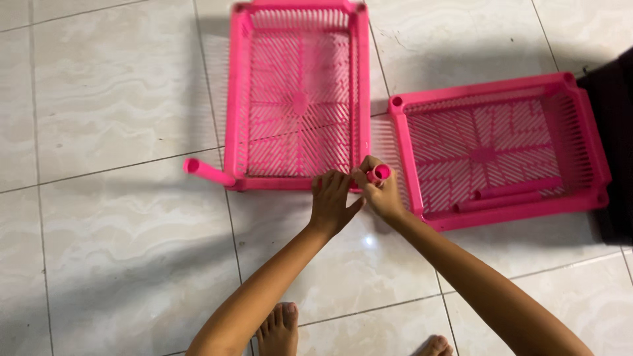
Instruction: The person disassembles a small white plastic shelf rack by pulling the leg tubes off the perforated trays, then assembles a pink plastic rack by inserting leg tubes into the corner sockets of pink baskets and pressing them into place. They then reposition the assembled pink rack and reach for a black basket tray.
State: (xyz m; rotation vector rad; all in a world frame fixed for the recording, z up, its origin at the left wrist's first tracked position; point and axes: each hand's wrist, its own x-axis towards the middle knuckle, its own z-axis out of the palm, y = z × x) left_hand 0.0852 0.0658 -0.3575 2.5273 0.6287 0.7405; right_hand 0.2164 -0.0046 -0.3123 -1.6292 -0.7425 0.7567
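Two pink slatted plastic trays lie on the tiled floor. The left tray (pixel 298 92) stretches away from me; a pink tube (pixel 208 171) sticks out of its near left corner. My right hand (pixel 379 191) is shut on another short pink tube (pixel 380 174) at that tray's near right corner. Pressed against the same corner, my left hand (pixel 331 201) grips the tray's near edge. The right tray (pixel 499 150) sits beside my right hand, with two loose pink tubes (pixel 511 196) lying inside along its near wall.
The floor is pale marbled tile (pixel 112 118) with grey grout lines. My bare feet (pixel 278 329) show at the bottom edge. A dark cloth or garment (pixel 616 132) covers the far right edge beside the right tray.
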